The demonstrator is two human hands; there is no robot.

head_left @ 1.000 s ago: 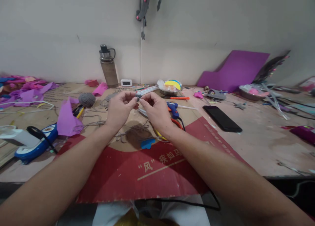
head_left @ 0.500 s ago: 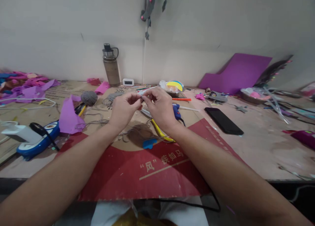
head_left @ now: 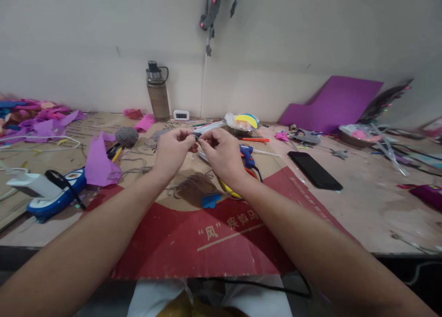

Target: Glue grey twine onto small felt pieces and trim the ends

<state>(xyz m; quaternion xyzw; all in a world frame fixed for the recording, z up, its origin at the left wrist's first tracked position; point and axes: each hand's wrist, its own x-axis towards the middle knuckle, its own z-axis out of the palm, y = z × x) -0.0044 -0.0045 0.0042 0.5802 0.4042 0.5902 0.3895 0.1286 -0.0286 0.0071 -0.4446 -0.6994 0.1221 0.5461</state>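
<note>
Left hand (head_left: 174, 152) and right hand (head_left: 223, 157) (fingertips close together) in pinch grip on a small dark piece (head_left: 197, 135).

Dim, soft light, apparently from overhead, greys a plain pale wall (head_left: 276, 41) and leaves a faint sheen on a scuffed pinkish tabletop (head_left: 373, 206). The bare left hand (head_left: 174, 151) and bare right hand (head_left: 223, 156) hang above a dark, soft-edged shadow on a flat red-and-tan cardboard sheet (head_left: 155, 257). Wide-angle blur smears a magenta object (head_left: 426, 195) at the right edge.
</note>
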